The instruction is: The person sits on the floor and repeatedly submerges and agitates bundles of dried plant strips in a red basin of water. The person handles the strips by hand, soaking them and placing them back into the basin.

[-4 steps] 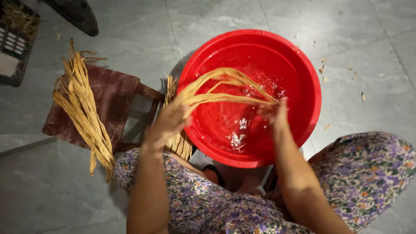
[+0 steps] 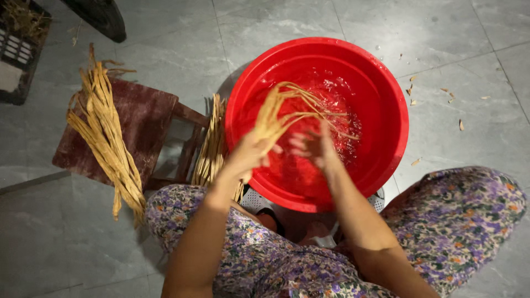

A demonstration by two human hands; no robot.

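A seated person's left hand (image 2: 251,154) closes on a bunch of straw strips (image 2: 279,113) held over the red basin (image 2: 386,88), likely to wet them; the blurred right hand (image 2: 314,146), fingers spread, meets the strands above the water, both forearms angled inward
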